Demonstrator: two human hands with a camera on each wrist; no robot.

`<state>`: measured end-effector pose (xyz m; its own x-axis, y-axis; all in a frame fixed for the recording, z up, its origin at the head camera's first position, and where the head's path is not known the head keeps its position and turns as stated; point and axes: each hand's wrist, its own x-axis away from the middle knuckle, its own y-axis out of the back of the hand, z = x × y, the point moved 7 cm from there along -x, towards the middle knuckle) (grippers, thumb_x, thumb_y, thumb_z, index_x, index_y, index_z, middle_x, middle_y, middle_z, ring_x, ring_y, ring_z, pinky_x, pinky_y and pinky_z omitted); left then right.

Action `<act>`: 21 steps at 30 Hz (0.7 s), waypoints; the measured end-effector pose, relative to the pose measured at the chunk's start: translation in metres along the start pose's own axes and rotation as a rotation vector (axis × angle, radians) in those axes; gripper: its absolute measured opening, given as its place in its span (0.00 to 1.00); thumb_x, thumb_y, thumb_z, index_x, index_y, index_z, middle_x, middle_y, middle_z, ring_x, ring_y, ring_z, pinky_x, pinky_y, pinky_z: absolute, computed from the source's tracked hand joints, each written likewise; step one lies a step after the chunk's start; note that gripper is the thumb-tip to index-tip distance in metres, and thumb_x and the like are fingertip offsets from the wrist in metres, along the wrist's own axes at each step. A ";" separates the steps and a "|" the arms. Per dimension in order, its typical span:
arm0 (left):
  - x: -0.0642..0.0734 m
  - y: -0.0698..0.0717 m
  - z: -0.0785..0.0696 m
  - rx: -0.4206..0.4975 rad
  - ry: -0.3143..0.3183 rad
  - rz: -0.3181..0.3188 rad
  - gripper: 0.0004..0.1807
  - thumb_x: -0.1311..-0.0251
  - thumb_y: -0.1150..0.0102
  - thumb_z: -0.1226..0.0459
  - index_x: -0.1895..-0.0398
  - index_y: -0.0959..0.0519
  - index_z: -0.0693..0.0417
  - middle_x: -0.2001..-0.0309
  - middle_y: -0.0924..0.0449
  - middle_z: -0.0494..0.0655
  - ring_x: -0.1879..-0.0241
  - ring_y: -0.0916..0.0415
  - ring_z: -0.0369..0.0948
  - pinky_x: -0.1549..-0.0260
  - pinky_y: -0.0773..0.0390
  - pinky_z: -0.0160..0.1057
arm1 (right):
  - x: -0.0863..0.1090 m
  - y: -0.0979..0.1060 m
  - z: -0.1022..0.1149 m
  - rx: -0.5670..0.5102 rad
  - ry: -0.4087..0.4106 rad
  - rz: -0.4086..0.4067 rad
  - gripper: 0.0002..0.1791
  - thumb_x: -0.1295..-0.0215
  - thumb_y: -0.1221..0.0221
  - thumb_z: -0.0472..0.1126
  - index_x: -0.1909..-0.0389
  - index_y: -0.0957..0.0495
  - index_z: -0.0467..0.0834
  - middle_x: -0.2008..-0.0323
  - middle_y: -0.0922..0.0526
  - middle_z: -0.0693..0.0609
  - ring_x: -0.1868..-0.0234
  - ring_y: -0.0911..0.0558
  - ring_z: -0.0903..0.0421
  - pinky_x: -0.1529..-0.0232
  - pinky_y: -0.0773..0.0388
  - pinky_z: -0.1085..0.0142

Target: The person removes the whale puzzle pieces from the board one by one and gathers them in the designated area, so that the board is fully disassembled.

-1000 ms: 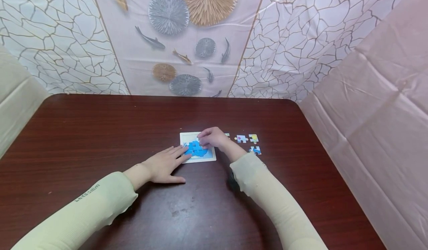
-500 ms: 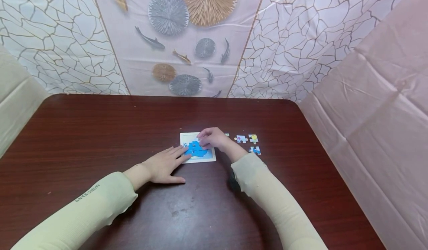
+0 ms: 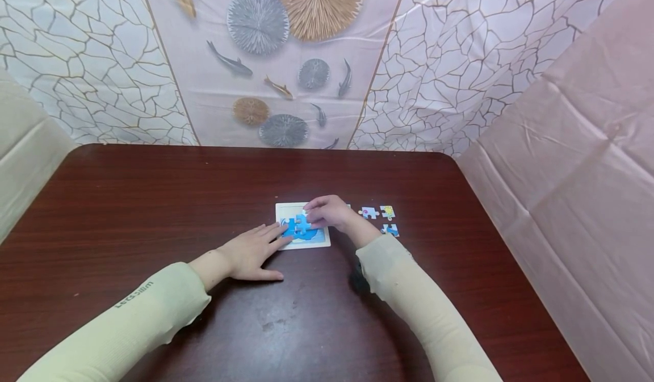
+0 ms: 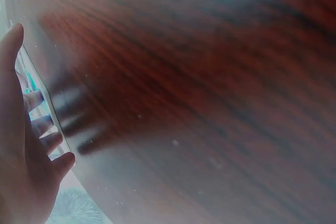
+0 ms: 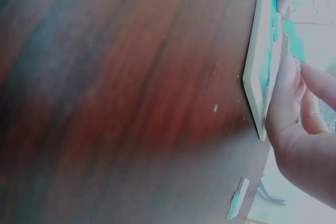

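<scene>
A small square puzzle board (image 3: pixel 313 246) with a pale rim and a blue picture lies on the table. My left hand (image 3: pixel 249 254) is spread flat, its fingers resting across the board's left side and the thumb out on the table. Over the board's middle, my right hand (image 3: pixel 331 212) pinches a blue jigsaw piece (image 3: pixel 302 223) between thumb and fingers. From the right wrist, that jigsaw piece (image 5: pixel 295 41) shows raised and tilted above the board (image 5: pixel 254 77). Part of the picture is hidden under both hands.
Loose jigsaw pieces lie right of the board: a pinkish-white one (image 3: pixel 369 212), one with a yellow flower (image 3: pixel 387 212) and a blue one (image 3: pixel 390 230). Behind the dark wooden table (image 3: pixel 153 189) hangs a patterned cloth (image 3: pixel 204 87).
The blue jigsaw piece in my right hand has tilted up and shows more plainly over the board. My right hand has shifted very slightly right; the left hand has stayed still.
</scene>
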<state>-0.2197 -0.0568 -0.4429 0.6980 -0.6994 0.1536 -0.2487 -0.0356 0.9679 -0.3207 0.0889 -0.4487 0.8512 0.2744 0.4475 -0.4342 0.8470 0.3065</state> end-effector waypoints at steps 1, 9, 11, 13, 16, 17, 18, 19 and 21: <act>0.000 0.000 0.000 -0.001 0.001 0.000 0.45 0.42 0.53 0.36 0.28 0.45 0.52 0.27 0.52 0.56 0.27 0.53 0.52 0.31 0.48 0.52 | 0.000 0.001 -0.001 -0.004 -0.004 0.000 0.15 0.41 0.39 0.32 0.52 0.21 0.36 0.59 0.17 0.41 0.65 0.16 0.55 0.59 0.18 0.64; 0.001 -0.001 0.000 0.000 -0.002 -0.005 0.45 0.42 0.53 0.36 0.28 0.45 0.52 0.27 0.51 0.56 0.27 0.53 0.52 0.31 0.47 0.52 | 0.003 0.012 -0.006 -0.045 -0.031 0.009 0.16 0.41 0.40 0.31 0.51 0.22 0.35 0.57 0.20 0.42 0.65 0.17 0.56 0.57 0.18 0.64; 0.001 -0.001 0.000 -0.001 -0.004 -0.005 0.45 0.42 0.53 0.36 0.28 0.45 0.52 0.27 0.51 0.56 0.27 0.53 0.52 0.31 0.47 0.52 | 0.004 0.015 -0.007 -0.062 -0.035 0.009 0.17 0.41 0.40 0.30 0.50 0.23 0.34 0.58 0.20 0.42 0.67 0.18 0.57 0.58 0.18 0.64; 0.001 0.000 0.000 -0.001 -0.002 -0.005 0.45 0.42 0.53 0.36 0.28 0.45 0.52 0.27 0.51 0.56 0.27 0.53 0.52 0.31 0.47 0.52 | 0.007 0.018 -0.007 -0.066 -0.039 0.006 0.17 0.41 0.40 0.30 0.50 0.23 0.34 0.58 0.20 0.42 0.68 0.18 0.58 0.58 0.18 0.64; 0.001 0.000 0.000 -0.003 0.000 -0.005 0.45 0.43 0.53 0.35 0.28 0.45 0.52 0.27 0.51 0.56 0.27 0.53 0.52 0.31 0.47 0.52 | 0.009 0.024 -0.009 -0.061 -0.050 -0.001 0.17 0.41 0.40 0.30 0.49 0.23 0.34 0.57 0.20 0.41 0.68 0.18 0.58 0.58 0.18 0.63; 0.001 -0.001 0.000 -0.003 0.001 -0.006 0.45 0.43 0.53 0.35 0.28 0.45 0.52 0.27 0.51 0.55 0.27 0.53 0.52 0.31 0.47 0.52 | 0.010 0.025 -0.010 -0.061 -0.052 -0.002 0.17 0.41 0.40 0.30 0.49 0.23 0.34 0.56 0.21 0.41 0.68 0.18 0.58 0.57 0.18 0.63; 0.001 -0.001 0.000 -0.004 0.002 -0.009 0.45 0.43 0.53 0.35 0.28 0.45 0.51 0.27 0.51 0.55 0.27 0.53 0.52 0.31 0.47 0.52 | 0.011 0.027 -0.010 -0.063 -0.051 -0.002 0.17 0.41 0.40 0.30 0.49 0.23 0.34 0.56 0.21 0.40 0.68 0.18 0.57 0.57 0.18 0.62; 0.001 -0.001 0.000 -0.005 0.001 -0.011 0.45 0.43 0.53 0.35 0.28 0.45 0.51 0.27 0.51 0.55 0.27 0.53 0.52 0.31 0.47 0.52 | 0.011 0.029 -0.011 -0.059 -0.052 -0.004 0.17 0.41 0.40 0.30 0.49 0.24 0.34 0.56 0.21 0.40 0.68 0.18 0.57 0.56 0.18 0.61; 0.001 0.000 0.000 -0.008 0.000 -0.014 0.45 0.43 0.53 0.35 0.28 0.45 0.52 0.27 0.51 0.56 0.27 0.53 0.52 0.31 0.47 0.52 | 0.012 0.033 -0.011 -0.055 -0.049 -0.005 0.17 0.40 0.41 0.30 0.49 0.24 0.33 0.55 0.21 0.40 0.68 0.18 0.57 0.56 0.19 0.61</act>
<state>-0.2192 -0.0577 -0.4432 0.7014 -0.6989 0.1400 -0.2336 -0.0399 0.9715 -0.3210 0.1252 -0.4426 0.8370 0.2490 0.4872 -0.4124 0.8723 0.2628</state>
